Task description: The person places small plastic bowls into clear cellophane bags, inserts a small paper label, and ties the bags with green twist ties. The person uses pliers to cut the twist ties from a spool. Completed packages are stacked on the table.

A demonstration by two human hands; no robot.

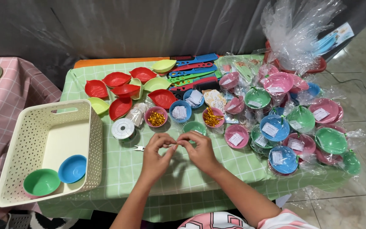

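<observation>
- Both hands, my left hand and right hand, meet over the bench, fingers pinching something too small to identify.
- Cream basket sits left.

Your left hand and right hand are bare: no gloves, rings, watch or bracelet show on either. Both forearms behind your hands are uncovered up to the elbow. Below your right hand, at the bottom edge, your short-sleeved top shows, pink with white patches and thin dark lines in its pattern.
</observation>
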